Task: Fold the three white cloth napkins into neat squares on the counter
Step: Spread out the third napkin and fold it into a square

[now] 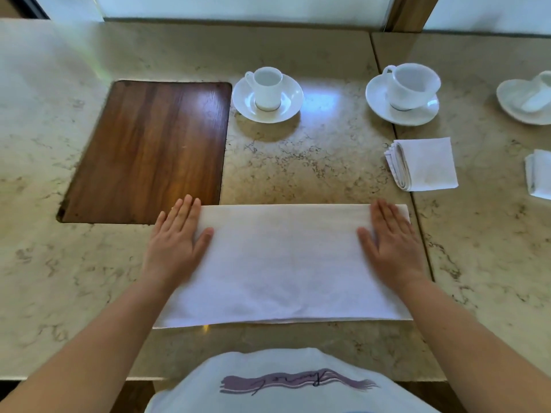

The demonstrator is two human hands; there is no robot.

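Observation:
A white cloth napkin (283, 263) lies folded in half as a wide rectangle on the marble counter (313, 162) in front of me. My left hand (176, 242) rests flat on its left end, fingers spread. My right hand (393, 242) presses flat on its right end. A second napkin (426, 163) sits folded into a square to the right, past the counter seam. A third folded napkin (539, 174) shows partly at the right edge of the view.
A dark wooden board (149, 150) is set into the counter at the left. Two white cups on saucers (267, 98) (405, 93) stand behind the napkin. Another white dish (524, 99) sits at far right. The counter's near edge is just below the napkin.

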